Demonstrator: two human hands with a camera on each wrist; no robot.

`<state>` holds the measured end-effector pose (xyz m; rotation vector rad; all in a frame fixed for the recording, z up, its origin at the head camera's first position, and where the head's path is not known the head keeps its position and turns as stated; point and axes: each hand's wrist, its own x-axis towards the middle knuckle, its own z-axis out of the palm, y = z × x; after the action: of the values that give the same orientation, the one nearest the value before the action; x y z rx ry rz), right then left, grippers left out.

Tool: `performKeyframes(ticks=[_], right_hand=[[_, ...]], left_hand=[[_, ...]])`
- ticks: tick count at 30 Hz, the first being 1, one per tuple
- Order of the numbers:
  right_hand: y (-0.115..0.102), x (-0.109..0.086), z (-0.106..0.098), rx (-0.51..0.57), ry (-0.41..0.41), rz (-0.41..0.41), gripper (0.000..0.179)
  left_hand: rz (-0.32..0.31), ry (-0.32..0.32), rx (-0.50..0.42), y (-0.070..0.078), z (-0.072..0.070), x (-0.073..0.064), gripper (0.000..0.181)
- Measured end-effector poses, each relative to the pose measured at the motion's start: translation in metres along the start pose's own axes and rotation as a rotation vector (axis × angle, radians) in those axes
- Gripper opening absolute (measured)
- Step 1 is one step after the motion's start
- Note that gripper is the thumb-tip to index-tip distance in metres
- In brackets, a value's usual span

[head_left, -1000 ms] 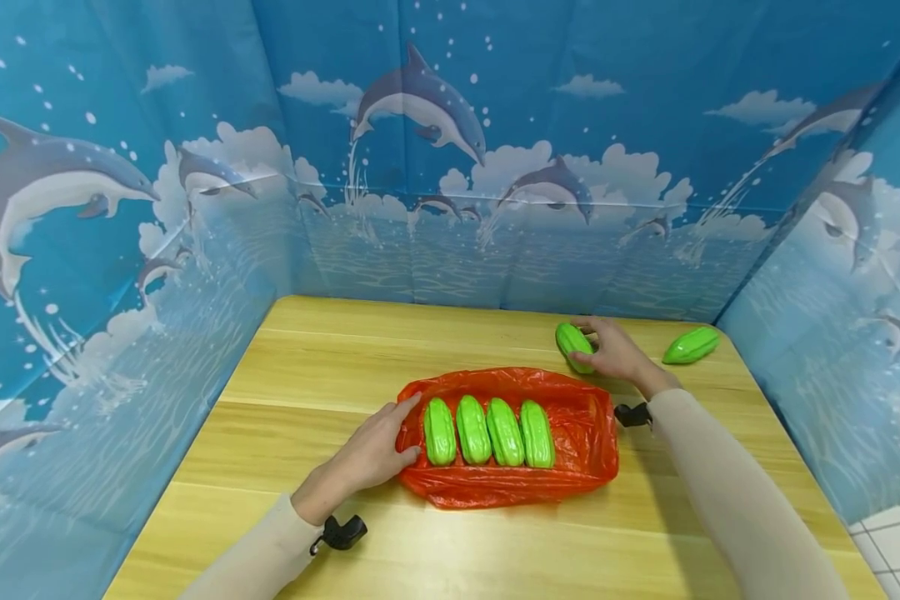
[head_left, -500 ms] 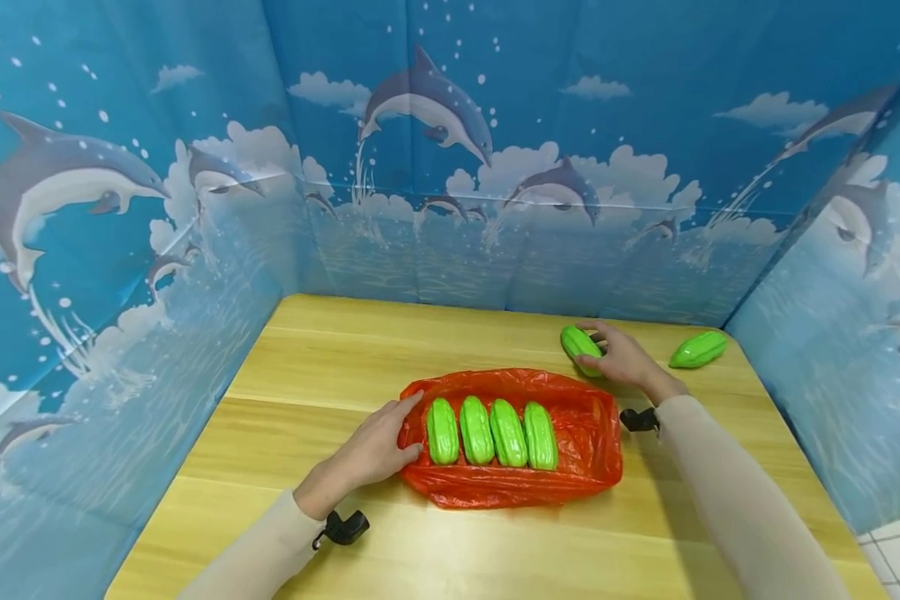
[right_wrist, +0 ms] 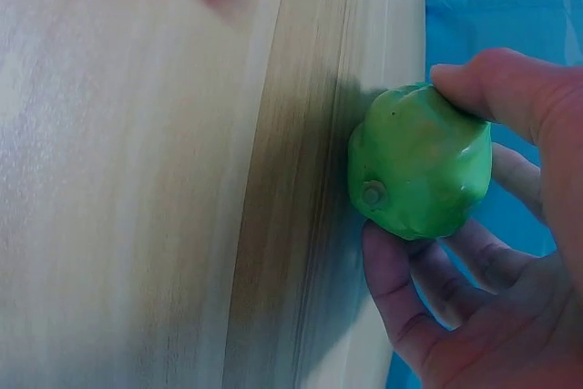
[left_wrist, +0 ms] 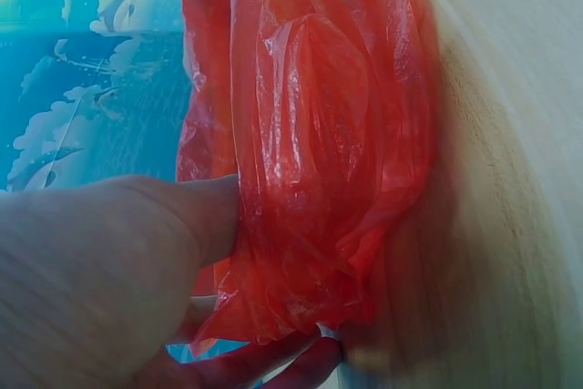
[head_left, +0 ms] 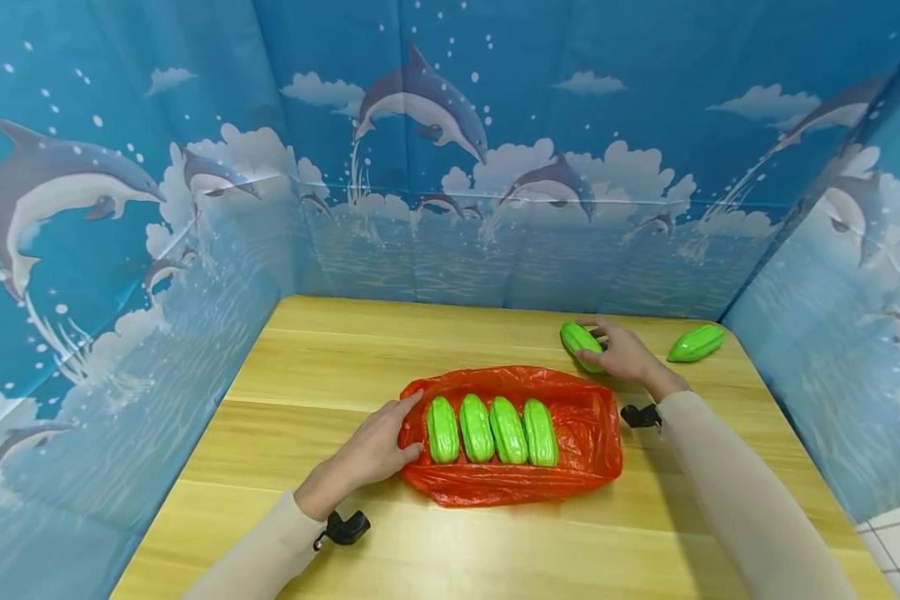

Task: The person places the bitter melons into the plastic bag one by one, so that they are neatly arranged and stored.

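Head view: a red plastic bag (head_left: 495, 487) was spread on the wooden desk (head_left: 307, 358), mouth upward. Four green gourds (head_left: 477, 429) were seen side by side inside it, bare red left at its right end. The bag's left end was gripped by the left hand (head_left: 371, 446). Beyond the bag's far right corner, a fifth gourd (head_left: 579, 340) was held by the right hand (head_left: 621, 354); a sixth gourd (head_left: 696, 342) was noted at the far right corner of the desk. A dolphin-printed backdrop (head_left: 450, 250) was hung behind.

Left wrist view: crumpled red film was pinched between thumb and fingers.

Right wrist view: the fifth gourd was seen end-on, stub visible, clasped between thumb and fingertips. Contact with the desk could not be told.
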<state>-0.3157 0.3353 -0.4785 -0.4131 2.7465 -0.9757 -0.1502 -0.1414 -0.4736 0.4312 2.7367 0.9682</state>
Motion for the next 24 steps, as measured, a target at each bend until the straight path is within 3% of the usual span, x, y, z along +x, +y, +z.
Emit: performKeyframes(ticks=[24], right_hand=[[-0.022,-0.023,-0.013,-0.024,0.047,-0.034,0.076]], left_hand=[[-0.012,-0.008,0.007,0.005,0.002,-0.003,0.087]])
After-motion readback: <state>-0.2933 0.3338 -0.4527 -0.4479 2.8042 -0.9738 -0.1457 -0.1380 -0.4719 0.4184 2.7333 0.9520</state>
